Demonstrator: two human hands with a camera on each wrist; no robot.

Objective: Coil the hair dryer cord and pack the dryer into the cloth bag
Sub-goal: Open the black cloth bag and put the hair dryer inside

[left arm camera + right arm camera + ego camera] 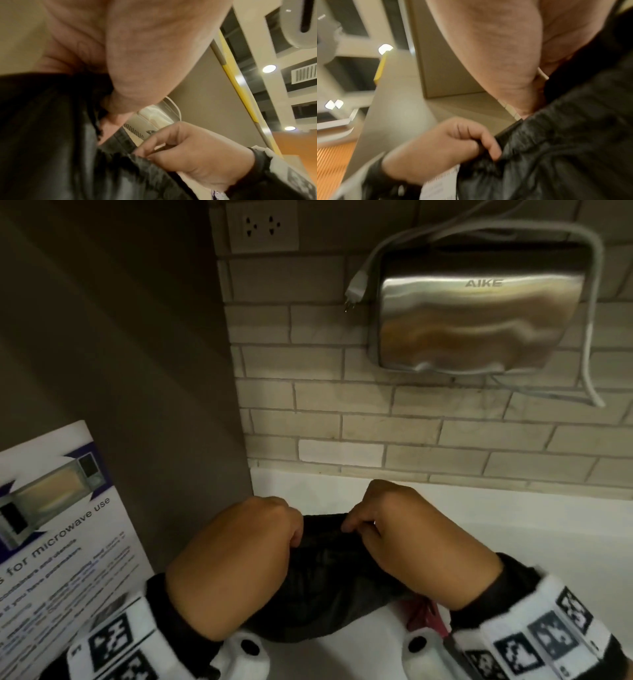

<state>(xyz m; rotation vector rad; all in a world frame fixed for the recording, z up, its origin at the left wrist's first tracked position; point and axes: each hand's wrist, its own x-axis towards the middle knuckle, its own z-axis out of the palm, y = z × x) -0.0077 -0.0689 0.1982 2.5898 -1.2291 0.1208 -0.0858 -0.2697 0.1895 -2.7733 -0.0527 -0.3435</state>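
Observation:
A black cloth bag lies on the white counter, its mouth towards the wall. My left hand grips the left side of the bag's top hem with curled fingers. My right hand pinches the hem on the right side. In the left wrist view the right hand pinches the dark hem of the bag. In the right wrist view the left hand curls round the bag's edge. No hair dryer or cord shows. Something red-pink peeks out under my right wrist.
A steel wall-mounted hand dryer hangs on the brick wall, its grey plug dangling beside it. A wall socket sits at the top. A dark panel and a microwave-use poster stand at the left.

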